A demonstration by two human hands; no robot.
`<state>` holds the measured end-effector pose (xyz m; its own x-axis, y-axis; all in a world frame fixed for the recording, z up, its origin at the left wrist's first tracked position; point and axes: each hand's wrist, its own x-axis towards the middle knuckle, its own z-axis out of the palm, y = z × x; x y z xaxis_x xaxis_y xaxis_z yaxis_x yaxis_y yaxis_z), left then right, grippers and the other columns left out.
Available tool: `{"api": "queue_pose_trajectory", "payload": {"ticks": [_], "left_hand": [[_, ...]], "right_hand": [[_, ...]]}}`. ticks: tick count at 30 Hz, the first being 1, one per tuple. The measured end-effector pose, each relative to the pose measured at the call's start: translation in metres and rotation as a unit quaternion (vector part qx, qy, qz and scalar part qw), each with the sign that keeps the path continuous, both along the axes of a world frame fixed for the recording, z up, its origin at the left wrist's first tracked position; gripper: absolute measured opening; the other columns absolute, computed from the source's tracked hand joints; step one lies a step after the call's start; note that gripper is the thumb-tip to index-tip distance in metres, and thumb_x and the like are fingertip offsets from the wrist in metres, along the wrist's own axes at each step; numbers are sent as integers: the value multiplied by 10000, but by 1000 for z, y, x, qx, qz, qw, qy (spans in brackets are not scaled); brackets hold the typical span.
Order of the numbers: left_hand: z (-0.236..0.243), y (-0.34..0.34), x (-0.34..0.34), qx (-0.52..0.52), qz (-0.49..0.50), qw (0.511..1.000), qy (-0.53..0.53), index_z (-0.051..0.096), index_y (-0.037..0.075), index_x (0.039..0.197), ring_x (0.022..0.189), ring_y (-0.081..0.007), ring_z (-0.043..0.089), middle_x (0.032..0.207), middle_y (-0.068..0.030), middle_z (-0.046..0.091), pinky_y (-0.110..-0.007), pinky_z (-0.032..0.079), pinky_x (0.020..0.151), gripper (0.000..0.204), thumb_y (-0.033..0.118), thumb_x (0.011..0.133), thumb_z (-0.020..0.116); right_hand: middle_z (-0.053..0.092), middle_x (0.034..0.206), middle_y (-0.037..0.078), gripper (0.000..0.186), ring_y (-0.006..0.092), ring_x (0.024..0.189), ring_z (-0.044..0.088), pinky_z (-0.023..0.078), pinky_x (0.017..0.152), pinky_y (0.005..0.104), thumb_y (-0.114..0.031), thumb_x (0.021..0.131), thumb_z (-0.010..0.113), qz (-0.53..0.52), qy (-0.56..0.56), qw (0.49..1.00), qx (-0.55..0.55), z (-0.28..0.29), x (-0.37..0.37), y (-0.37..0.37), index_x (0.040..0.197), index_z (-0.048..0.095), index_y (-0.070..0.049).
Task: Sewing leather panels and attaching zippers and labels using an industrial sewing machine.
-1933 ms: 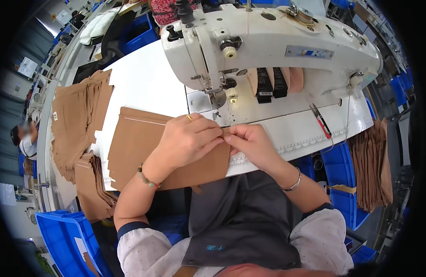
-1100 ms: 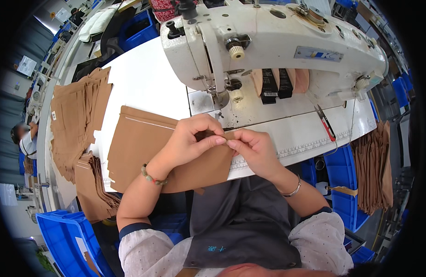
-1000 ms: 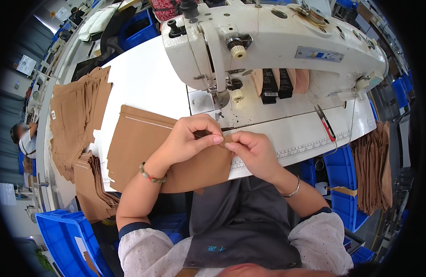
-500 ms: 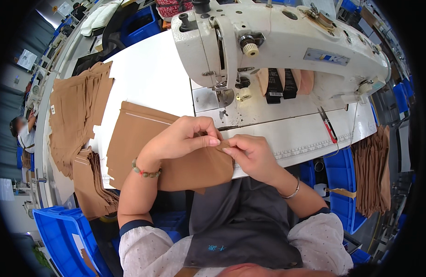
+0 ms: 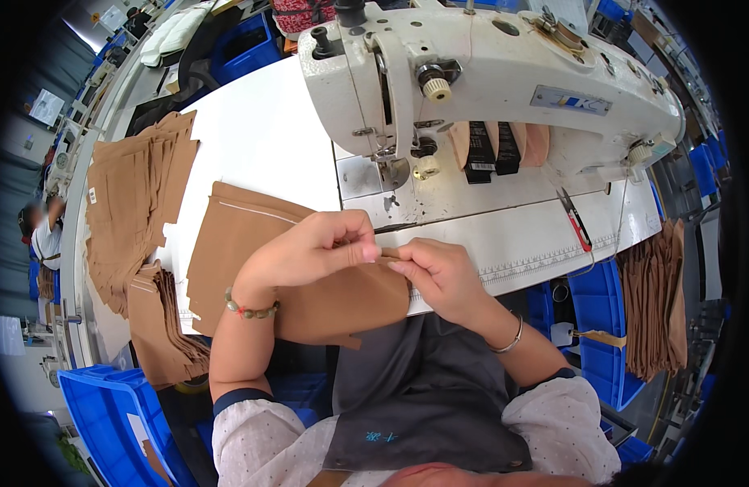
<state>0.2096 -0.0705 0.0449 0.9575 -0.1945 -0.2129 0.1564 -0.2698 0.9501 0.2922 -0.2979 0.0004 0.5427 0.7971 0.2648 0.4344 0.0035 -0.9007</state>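
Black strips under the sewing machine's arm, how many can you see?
2: the left black strip and, just beside it, the right black strip, both among pale pink pieces. More could be hidden behind them.

Free room left of sewing machine (image 5: pixel 488 69)

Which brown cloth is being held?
The broad piece beneath the left hand, its edge pinched by the right hand; neither touches the stacked brown cloths.

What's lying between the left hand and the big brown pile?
The head view shows the brown cloth, then white tabletop, between the left hand and the big brown pile.
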Motion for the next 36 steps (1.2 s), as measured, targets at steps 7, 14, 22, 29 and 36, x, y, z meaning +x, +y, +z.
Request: {"api": "queue_pose_trajectory", "payload": {"ticks": [7, 14, 22, 29, 36], "left_hand": [[6, -7, 4, -47, 55, 996, 51, 662, 18, 1004, 829, -64, 569, 891, 24, 646, -247, 488, 779, 104, 110, 1023, 617], [2, -21, 4, 124, 88, 976, -154, 641, 12, 976, 822, -76, 556, 905, 0, 630, -247, 478, 745, 39, 51, 982, 643], [12, -23, 2, 58, 52, 986, -146, 634, 31, 948, 819, -113, 592, 994, -57, 687, -270, 505, 744, 169, 49, 860, 777], [9, -25, 3, 98, 83, 986, -106, 693, 9, 878, 847, -113, 681, 882, -53, 722, -266, 545, 780, 143, 45, 825, 821], [1, -23, 4, 14, 101, 986, -134, 706, -15, 867, 844, -101, 677, 915, -60, 724, -255, 557, 760, 82, 27, 866, 777]], "right_hand": [[574, 749, 132, 131, 328, 662, 588, 462, 608, 395, -133, 948, 666, -3, -46, 999, 8, -2, 1, -1, 963, 643, -5], [598, 746, 134, 141, 289, 642, 601, 460, 598, 366, -126, 944, 674, -20, 13, 1000, -12, -2, 3, 0, 922, 635, 7], [649, 764, 133, 136, 242, 679, 642, 486, 625, 334, -96, 945, 663, -30, 51, 998, 2, -1, 3, 0, 1028, 694, 7], [654, 765, 130, 133, 224, 652, 637, 487, 609, 324, -95, 948, 664, -24, 55, 998, -2, 0, 4, -1, 1010, 695, 19], [687, 788, 79, 137, 130, 666, 645, 500, 595, 272, -86, 952, 685, -23, 93, 995, 20, 3, 0, 1, 1028, 704, 27]]}}
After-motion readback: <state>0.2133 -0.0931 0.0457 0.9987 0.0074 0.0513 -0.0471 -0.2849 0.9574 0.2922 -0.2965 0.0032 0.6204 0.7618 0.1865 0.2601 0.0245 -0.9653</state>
